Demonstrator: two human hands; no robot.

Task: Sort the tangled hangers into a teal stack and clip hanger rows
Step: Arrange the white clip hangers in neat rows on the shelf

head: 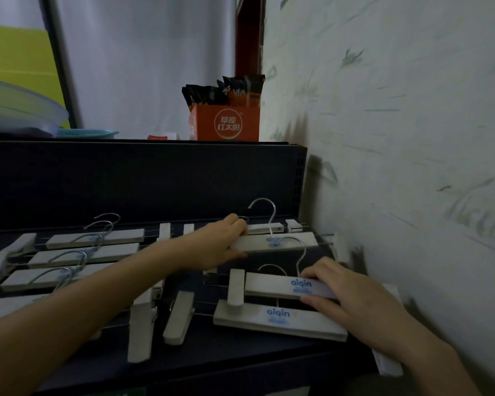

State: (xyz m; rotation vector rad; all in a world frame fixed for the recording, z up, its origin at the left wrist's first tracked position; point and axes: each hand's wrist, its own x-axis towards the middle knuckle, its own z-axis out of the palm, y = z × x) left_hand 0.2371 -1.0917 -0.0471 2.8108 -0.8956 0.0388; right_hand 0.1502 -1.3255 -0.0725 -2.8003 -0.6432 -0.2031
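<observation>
Snagging is your main risk here — the wire hooks and side rods of these clip hangers overlap, so dragging one sideways could pull its neighbour out of line. Your left hand (226, 241) is closed over the left end of a pale hanger bar (272, 243) at about 1 o'clock on the dark desk (240, 355), thumb under and fingers over. Your right hand (352, 295) presses on the right end of the printed bar (286, 287) at 3 o'clock, fingers curled over its top edge; whether it truly grips or only steadies it, I cannot tell. That bar's hook (300, 255) rises across the bar your left hand holds, so lifting either one alone may catch.

The hangers are flat, off-white wooden bars with blue lettering, silver hooks and clips (236, 287) sliding on thin rods. A tidy row (69, 261) already lies from 9 to 11 o'clock; loose clips (179, 318) sit at 6 o'clock. No teal hangers show.
</observation>
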